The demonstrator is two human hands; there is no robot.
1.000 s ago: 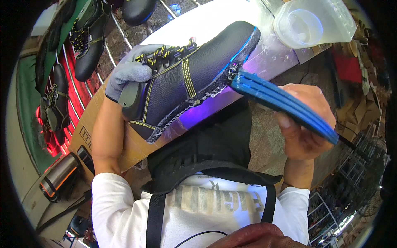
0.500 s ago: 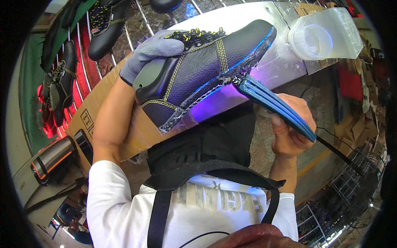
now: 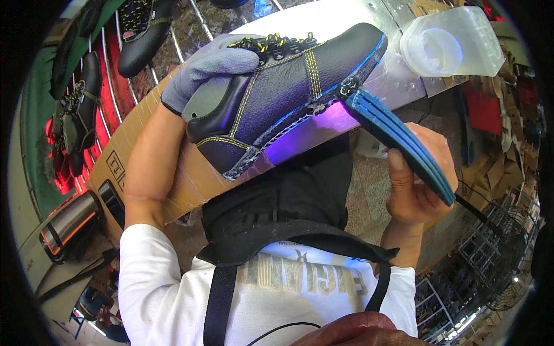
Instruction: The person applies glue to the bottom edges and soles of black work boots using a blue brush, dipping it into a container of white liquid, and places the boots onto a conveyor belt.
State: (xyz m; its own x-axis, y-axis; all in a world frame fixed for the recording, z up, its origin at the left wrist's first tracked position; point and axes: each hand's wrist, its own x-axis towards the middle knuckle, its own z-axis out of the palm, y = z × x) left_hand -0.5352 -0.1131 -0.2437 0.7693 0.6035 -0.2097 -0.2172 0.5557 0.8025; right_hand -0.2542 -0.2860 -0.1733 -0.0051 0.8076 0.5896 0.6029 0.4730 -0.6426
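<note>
My left hand (image 3: 210, 66), in a grey glove, grips a black leather shoe upper (image 3: 288, 98) with yellow stitching and laces, holding it by the top with its bare underside turned toward me. My right hand (image 3: 412, 184), bare, holds a blue ribbed sole (image 3: 398, 144) by its rear part. The sole's front end touches the toe of the shoe, while its back end hangs away from the shoe's bottom.
A metal worktop (image 3: 323, 17) glows violet under the shoe. A clear plastic tub (image 3: 450, 43) stands at the top right. Cardboard (image 3: 115, 161) lies at left, beside a wire rack (image 3: 109, 63) with black shoes (image 3: 141, 32) and a steel flask (image 3: 69, 222).
Both hands have moved up in view with the shoe and sole. The sole's front end stays at the toe while my right hand shifts slightly along it.
</note>
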